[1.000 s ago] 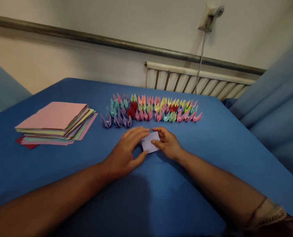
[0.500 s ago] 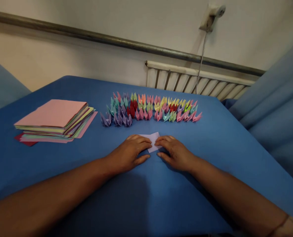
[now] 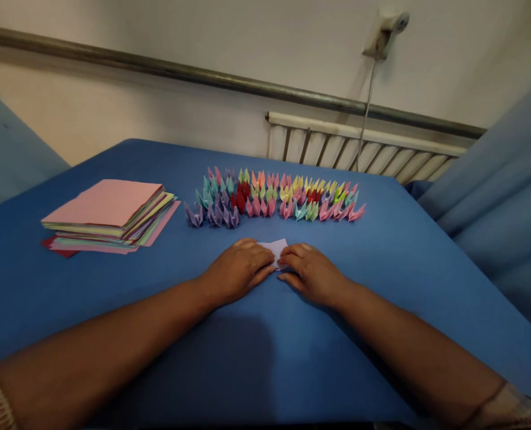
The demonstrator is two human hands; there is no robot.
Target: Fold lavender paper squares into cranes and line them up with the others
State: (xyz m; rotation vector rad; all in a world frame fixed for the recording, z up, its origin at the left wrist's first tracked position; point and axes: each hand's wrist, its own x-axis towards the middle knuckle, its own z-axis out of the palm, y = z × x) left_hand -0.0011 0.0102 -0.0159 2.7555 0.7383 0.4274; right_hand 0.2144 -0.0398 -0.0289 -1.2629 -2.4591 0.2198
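Observation:
A small pale lilac piece of origami paper (image 3: pixel 276 246) lies on the blue table in front of me, partly covered by my fingers. My left hand (image 3: pixel 239 270) is closed on its left side, fingers on top and thumb at the near edge. From the right, my right hand (image 3: pixel 314 272) grips the other side, with its fingertips curled over the paper and its thumb low beside it. The fingertips of both hands nearly meet. How the hidden part of the paper is folded cannot be seen.
Behind the hands stand rows of colourful folded paper cranes (image 3: pixel 265 206). A stack of coloured paper sheets (image 3: pixel 106 203) lies to the left on the blue table (image 3: pixel 381 251). Beyond are a wall pipe (image 3: pixel 202 74), a radiator (image 3: pixel 337 146) and a blue curtain (image 3: pixel 511 197) at right.
Both hands have drawn closer together over the paper, and less of it shows. The left thumb has come up to the paper's near edge. The view has shifted slightly.

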